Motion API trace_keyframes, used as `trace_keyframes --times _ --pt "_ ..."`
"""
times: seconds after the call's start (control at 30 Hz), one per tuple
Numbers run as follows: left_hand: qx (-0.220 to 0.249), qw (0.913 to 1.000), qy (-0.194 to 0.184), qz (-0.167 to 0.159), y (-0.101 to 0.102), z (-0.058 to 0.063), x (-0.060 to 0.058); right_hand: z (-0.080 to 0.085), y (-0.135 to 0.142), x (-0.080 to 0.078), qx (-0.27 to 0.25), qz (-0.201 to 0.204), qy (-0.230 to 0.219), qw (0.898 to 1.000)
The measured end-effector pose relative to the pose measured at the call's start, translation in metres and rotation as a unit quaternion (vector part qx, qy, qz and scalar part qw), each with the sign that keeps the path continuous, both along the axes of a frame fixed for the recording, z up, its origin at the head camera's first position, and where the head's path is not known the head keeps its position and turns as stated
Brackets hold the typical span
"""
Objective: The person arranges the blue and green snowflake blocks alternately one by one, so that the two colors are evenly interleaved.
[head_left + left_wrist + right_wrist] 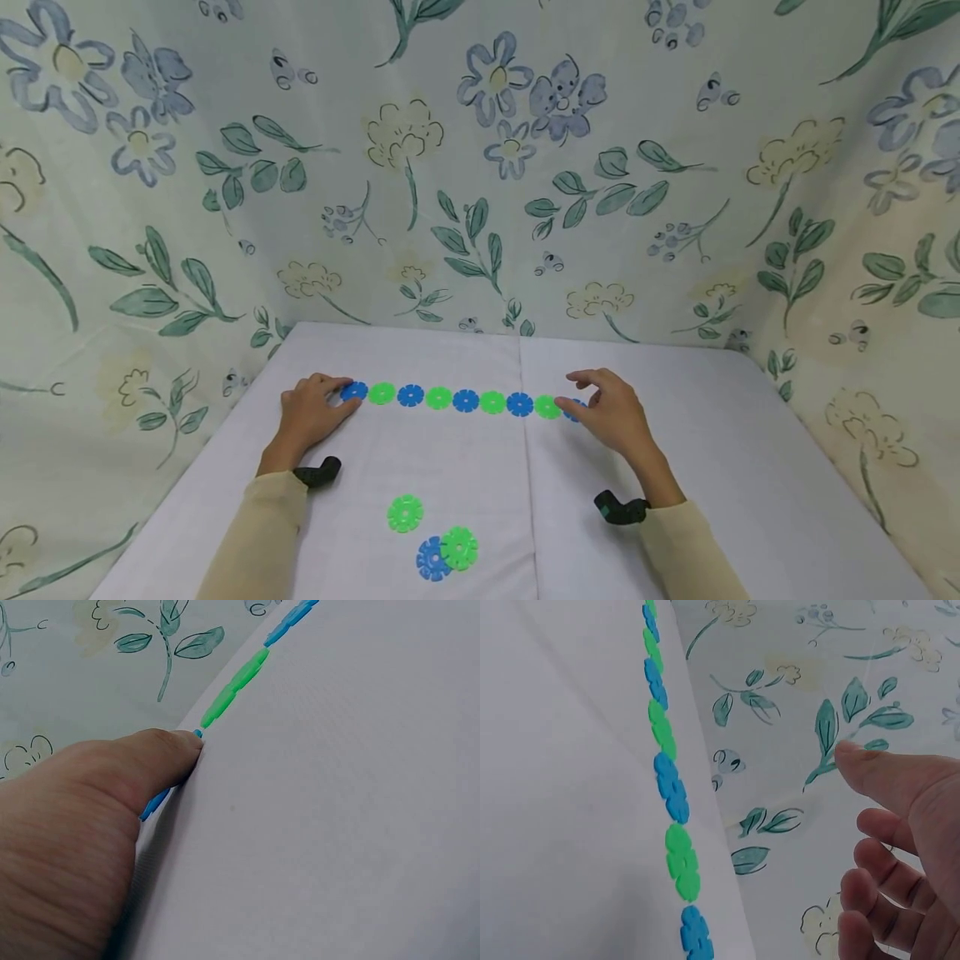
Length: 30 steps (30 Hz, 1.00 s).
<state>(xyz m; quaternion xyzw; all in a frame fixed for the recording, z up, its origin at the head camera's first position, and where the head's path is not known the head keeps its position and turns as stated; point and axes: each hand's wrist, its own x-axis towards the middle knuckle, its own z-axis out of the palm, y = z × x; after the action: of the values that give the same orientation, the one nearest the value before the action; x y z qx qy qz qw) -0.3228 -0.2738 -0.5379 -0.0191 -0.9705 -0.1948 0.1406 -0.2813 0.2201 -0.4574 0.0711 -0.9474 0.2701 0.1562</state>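
Across the white table runs a straight row of several notched plastic discs, blue and green in turn, edge to edge. At its left end my left hand (309, 414) holds the end blue disc (355, 391) between thumb and forefinger; in the left wrist view the thumb (176, 750) covers part of that disc. My right hand (611, 410) is raised over the right end, its thumb and fingers apart and loosely bent, with nothing between them. It partly hides the last blue disc (574, 410), beside a green disc (547, 406). In the right wrist view, the row passes left of my right hand (907, 847).
Nearer me lie a loose green disc (405, 513) and another green disc (460, 547) overlapping a blue disc (432, 560). Floral cloth (480, 208) hangs behind the table and along both sides. A crease (529, 483) runs down the white tablecloth (675, 433).
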Motion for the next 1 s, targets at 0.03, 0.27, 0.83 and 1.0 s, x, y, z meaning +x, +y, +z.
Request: trace_keyframes --times 0.03,0.27,0.83,1.0 --pt "0.000 1.0000 -0.001 0.000 0.000 0.000 0.000 0.003 -0.003 0.002 -0.005 0.007 0.004 1.000" --pt "0.003 1.0000 0.003 -0.007 -0.001 -0.001 0.000 0.020 -0.022 0.021 -0.052 0.083 0.059 0.993" --pt "0.005 1.0000 -0.004 -0.005 -0.002 0.001 0.001 0.026 -0.065 0.056 -0.089 0.281 0.068 0.953" --pt "0.005 0.9999 0.001 -0.009 -0.001 0.002 0.001 0.014 -0.077 0.063 -0.075 0.313 0.032 0.946"
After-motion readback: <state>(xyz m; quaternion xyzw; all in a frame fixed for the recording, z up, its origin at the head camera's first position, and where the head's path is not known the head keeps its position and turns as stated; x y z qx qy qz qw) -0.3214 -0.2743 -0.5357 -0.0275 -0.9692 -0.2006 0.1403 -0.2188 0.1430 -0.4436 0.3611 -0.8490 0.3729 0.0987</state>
